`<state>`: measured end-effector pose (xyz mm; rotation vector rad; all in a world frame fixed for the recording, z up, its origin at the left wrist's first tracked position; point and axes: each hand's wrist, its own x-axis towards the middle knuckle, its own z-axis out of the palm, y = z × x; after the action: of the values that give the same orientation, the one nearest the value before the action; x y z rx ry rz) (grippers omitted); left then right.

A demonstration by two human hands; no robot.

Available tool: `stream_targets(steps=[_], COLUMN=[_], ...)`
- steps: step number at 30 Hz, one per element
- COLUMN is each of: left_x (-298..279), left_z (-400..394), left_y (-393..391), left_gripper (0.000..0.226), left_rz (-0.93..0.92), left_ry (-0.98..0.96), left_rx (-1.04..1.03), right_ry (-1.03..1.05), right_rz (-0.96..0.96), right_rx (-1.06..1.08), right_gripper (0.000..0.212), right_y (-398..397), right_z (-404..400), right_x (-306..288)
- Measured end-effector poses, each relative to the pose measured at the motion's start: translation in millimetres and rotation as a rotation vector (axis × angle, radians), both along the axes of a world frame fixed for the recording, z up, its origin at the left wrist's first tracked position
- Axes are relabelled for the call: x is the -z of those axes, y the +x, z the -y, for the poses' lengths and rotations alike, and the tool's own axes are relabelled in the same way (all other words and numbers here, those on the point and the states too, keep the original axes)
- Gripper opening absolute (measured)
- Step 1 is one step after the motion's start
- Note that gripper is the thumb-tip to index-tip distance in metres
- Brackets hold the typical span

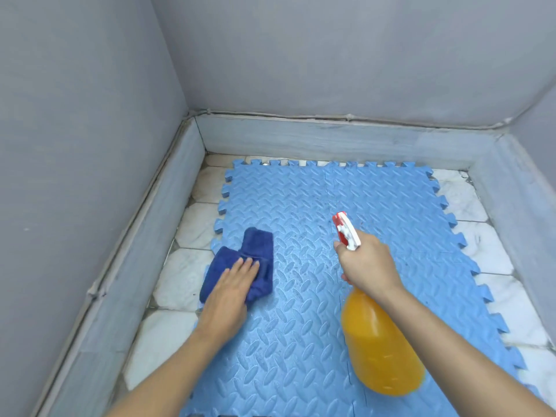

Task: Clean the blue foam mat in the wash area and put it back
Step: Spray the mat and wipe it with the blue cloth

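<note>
Right hand [368,263] fingers grasp spray bottle [380,341] neck, trigger hidden; left hand [231,293] flat, released, on cloth [255,245].

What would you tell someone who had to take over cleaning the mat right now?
Left hand: flat, pressing the dark blue cloth onto the blue foam mat near its left edge.
Right hand: grips the orange spray bottle by its red and white trigger head, nozzle aimed at the mat's middle.
Mat lies on the white tiled floor.
Done: cannot tell how much is wiped.
Left: spray, wipe, put back.
</note>
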<state>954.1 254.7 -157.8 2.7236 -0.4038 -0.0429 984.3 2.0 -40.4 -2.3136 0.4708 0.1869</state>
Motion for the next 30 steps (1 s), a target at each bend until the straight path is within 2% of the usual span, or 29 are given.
stream_targets(steps=[2, 4, 8, 15, 21, 27, 30], left_x=[10.5, 17.5, 16.7, 13.9, 10.7, 15.6, 12.0], left_z=[5.4, 3.5, -6.0, -1.0, 0.4, -2.3, -1.0], left_y=[-12.7, -10.9, -7.1, -8.8, -10.4, -9.4, -9.5], left_gripper=[0.074, 0.077, 0.068, 0.071, 0.075, 0.068, 0.069], left_rz=[-0.043, -0.093, -0.132, -0.185, -0.199, -0.173, -0.189], left_ry=[0.076, 0.072, 0.095, 0.148, 0.14, 0.107, 0.148], left_rx=[0.064, 0.093, 0.182, 0.157, 0.164, 0.167, 0.174], right_ry=[-0.037, -0.055, -0.106, -0.077, 0.019, 0.035, 0.04], right_rz=[-0.026, -0.028, -0.049, -0.077, -0.032, -0.005, 0.016], right_rx=[-0.019, -0.018, -0.047, -0.245, -0.248, -0.242, -0.27], right_gripper=[0.023, 0.026, 0.025, 0.025, 0.019, 0.023, 0.018], right_y=[-3.9, -5.1, -10.2, -23.6, -33.9, -40.9, -44.4], right_z=[-2.0, -3.5, -8.1, -21.5, -13.9, -9.0, -7.2], right_x=[5.1, 9.7, 6.8, -5.6, -15.4, -17.6, -21.3])
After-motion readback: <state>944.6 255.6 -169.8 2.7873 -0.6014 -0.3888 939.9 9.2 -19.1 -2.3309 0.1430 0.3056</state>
